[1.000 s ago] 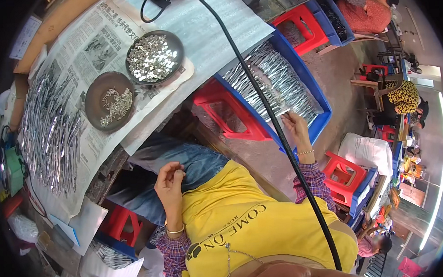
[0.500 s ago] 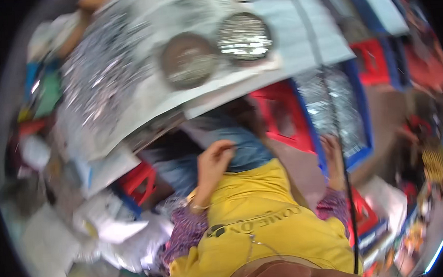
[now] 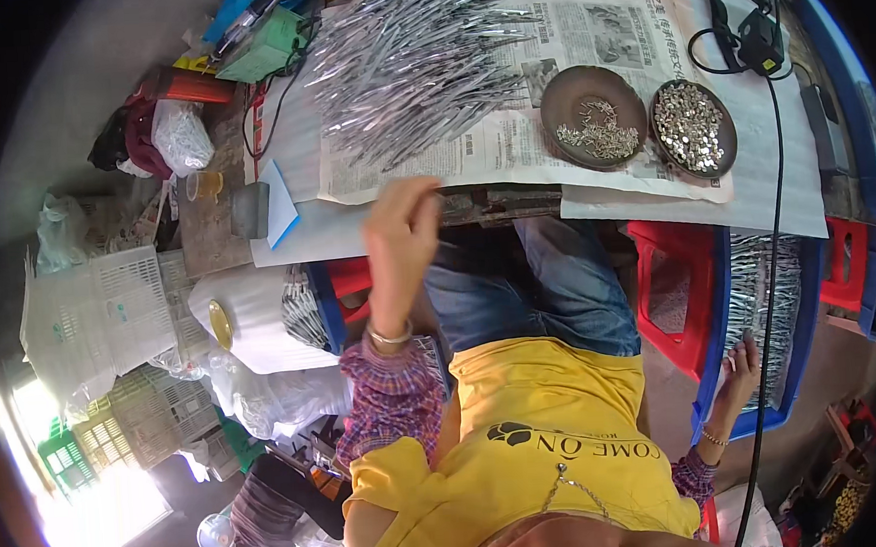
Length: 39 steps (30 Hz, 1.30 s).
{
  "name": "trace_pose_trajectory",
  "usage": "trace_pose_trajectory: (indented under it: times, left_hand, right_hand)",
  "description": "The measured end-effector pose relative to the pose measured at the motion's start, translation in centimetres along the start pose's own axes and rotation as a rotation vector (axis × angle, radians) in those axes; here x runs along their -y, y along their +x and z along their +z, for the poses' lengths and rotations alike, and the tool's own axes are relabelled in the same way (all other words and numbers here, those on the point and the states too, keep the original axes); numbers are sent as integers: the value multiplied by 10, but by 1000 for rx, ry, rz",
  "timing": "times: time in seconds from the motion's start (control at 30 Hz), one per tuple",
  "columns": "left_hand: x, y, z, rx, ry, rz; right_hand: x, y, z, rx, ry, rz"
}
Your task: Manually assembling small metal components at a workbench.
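My left hand (image 3: 401, 226) is raised at the front edge of the table, fingers bunched together, with nothing visible in them. It is just below the newspaper (image 3: 511, 146), on which lies a big heap of shiny metal pins (image 3: 417, 62). My right hand (image 3: 745, 366) hangs low on the right, fingers apart, resting on the metal pins (image 3: 761, 286) in a blue crate (image 3: 808, 333). Two round brown dishes sit on the paper: one (image 3: 593, 112) holds a few small metal bits, the other (image 3: 693, 126) is full of small shiny pieces.
A black cable (image 3: 766, 256) runs from a plug block at the table's far right down past the crate. A red stool (image 3: 676, 271) stands by my knee. White sacks (image 3: 262, 322), plastic baskets and bags crowd the floor on the left.
The view has swung round. My left hand has risen from my lap to the table edge. My right hand stays at the blue crate.
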State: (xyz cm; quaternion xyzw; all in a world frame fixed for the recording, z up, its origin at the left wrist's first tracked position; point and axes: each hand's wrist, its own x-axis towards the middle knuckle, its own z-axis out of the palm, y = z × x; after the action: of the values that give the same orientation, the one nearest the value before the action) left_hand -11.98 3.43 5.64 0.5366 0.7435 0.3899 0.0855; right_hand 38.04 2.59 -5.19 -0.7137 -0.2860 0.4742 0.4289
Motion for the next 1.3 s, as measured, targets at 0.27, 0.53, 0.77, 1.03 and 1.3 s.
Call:
trace_pose_trajectory:
  times: [0.27, 0.53, 0.77, 1.03, 1.3]
  left_hand:
    - [66, 37, 5, -79, 302, 105]
    - [61, 42, -4, -103, 310, 92]
    - [43, 43, -28, -230, 258, 74]
    - [-54, 8, 19, 554, -185, 272]
    - [-87, 33, 78, 527, -169, 451]
  right_hand:
    - [48, -40, 90, 599, -140, -99]
    - [57, -59, 144, 898, -344, -290]
    - [61, -58, 154, 978, -376, -325]
    - [75, -67, 183, 1162, 236, 257]
    - [62, -59, 177, 1105, 293, 324]
